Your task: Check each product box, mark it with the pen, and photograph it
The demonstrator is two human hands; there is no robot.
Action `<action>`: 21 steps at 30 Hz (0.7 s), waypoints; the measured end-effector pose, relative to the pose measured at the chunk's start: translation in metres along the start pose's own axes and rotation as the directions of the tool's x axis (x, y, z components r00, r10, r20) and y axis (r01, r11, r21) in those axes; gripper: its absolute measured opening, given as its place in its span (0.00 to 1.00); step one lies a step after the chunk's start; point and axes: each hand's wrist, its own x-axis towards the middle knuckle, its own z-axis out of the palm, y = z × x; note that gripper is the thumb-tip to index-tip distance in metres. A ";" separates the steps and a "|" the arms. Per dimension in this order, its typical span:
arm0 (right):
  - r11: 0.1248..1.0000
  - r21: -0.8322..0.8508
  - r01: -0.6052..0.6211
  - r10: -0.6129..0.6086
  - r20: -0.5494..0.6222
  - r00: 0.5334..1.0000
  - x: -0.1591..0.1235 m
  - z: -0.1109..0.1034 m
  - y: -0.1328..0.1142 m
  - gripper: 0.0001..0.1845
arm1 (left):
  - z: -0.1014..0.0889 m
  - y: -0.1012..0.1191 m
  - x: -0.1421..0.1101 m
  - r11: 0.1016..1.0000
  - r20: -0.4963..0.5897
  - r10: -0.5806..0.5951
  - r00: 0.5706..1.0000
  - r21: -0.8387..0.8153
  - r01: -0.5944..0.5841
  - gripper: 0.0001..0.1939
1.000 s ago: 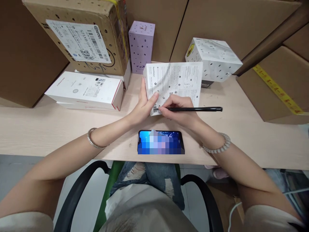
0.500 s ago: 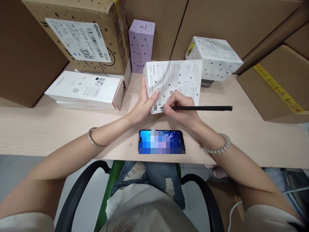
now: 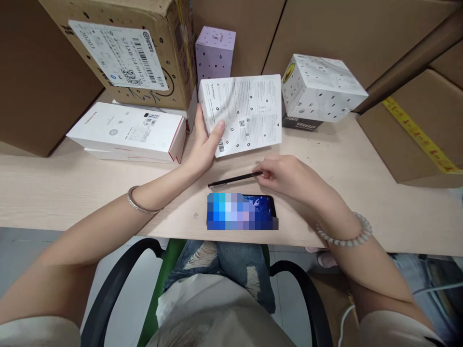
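In the head view, my left hand point(image 3: 208, 142) grips the lower left edge of a white spotted box point(image 3: 249, 108), thumb on its printed face and fingers along its side. The box is tilted, its text and barcode towards me. My right hand point(image 3: 280, 173) pinches one end of a slim black pen point(image 3: 235, 180), which points left, low over the desk. Just below the pen lies a phone point(image 3: 262, 208) with a lit screen, partly blurred out.
White boxes point(image 3: 126, 130) and a big labelled carton point(image 3: 119, 62) stand at the left. A lilac box point(image 3: 215, 53) is behind. At the right another white spotted box point(image 3: 325, 89) rests on a dark box point(image 3: 302, 123), near a yellow-taped carton point(image 3: 430, 130). The desk point(image 3: 173, 197) ends near my lap.
My right hand has moved down, away from the box's face, and the pen now points left instead of right. My left hand has shifted the box left and slightly farther back.
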 end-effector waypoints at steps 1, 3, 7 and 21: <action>1.000 -0.015 -0.010 0.010 0.027 1.000 0.001 0.001 0.000 0.13 | -0.003 -0.002 0.002 1.000 -0.030 0.000 1.000 0.020 0.000 0.56; 0.999 -0.029 -0.013 0.015 0.067 0.998 0.002 0.004 -0.001 0.12 | -0.009 -0.005 0.007 0.998 -0.084 0.010 0.996 0.061 -0.005 0.57; 0.999 0.029 -0.043 0.040 0.089 0.995 0.001 -0.001 -0.006 0.08 | -0.017 -0.009 0.013 0.997 -0.058 0.028 0.998 0.074 -0.024 0.54; 0.959 0.195 0.206 -0.258 0.300 0.918 -0.018 0.015 -0.024 0.37 | -0.017 -0.008 0.013 0.990 -0.073 0.048 0.996 0.133 -0.038 0.54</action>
